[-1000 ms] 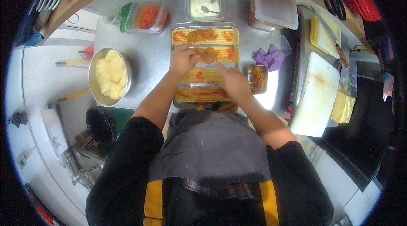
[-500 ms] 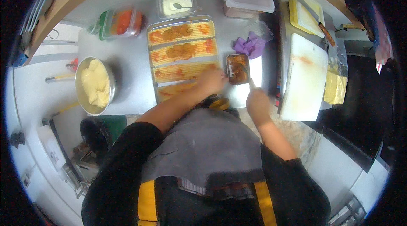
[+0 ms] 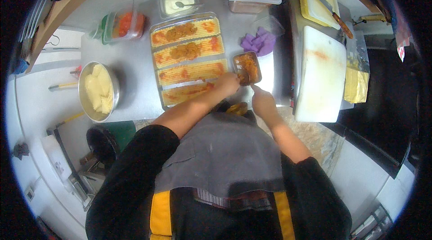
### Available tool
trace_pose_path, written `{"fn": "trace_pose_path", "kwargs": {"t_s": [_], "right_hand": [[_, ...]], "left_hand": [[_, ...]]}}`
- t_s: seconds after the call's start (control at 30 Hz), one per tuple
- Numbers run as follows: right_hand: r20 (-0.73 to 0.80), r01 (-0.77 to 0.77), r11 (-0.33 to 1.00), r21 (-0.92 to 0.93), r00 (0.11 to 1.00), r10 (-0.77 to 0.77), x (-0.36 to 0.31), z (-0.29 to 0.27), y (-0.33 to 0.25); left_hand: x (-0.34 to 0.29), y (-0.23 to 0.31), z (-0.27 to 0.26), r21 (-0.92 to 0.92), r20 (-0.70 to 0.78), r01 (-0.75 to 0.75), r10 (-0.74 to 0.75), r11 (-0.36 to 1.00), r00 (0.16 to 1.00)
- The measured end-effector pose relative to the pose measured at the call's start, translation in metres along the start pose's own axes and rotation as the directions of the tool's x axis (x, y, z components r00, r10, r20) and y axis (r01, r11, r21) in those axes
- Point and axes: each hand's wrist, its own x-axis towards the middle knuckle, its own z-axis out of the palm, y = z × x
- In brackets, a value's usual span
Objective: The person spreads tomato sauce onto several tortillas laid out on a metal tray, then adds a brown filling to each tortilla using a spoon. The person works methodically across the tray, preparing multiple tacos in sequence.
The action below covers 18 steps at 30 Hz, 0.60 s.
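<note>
Head view — the left hand (image 3: 227, 82) rests at the near corner of the small rectangular container of orange filling (image 3: 246, 67), fingers curled against its rim; whether they grasp it cannot be told. The right hand (image 3: 263, 101) sits just below the container, pinched on a thin utensil reaching into it. Just left lies the glass tray of filled pasta strips (image 3: 186, 58).

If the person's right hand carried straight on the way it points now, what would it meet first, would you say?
Most likely the small rectangular container of orange filling: the right hand points up and slightly left at its near edge. The left hand is close beside that line; depth is unclear.
</note>
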Motion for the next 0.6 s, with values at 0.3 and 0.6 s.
{"fn": "trace_pose_path", "kwargs": {"t_s": [0.3, 0.6], "right_hand": [[0.597, -0.647, 0.245, 0.722, 0.762, 0.251, 0.003, -0.033, 0.029], [0.585, -0.633, 0.226, 0.740, 0.772, 0.248, -0.002, -0.030, 0.028]], "left_hand": [[-0.024, 0.018, -0.032, -0.178, -0.091, 0.126, -0.143, 0.976, 0.985], [-0.011, 0.015, -0.057, 0.189, -0.095, -0.234, 0.255, 0.954, 0.962]]}}
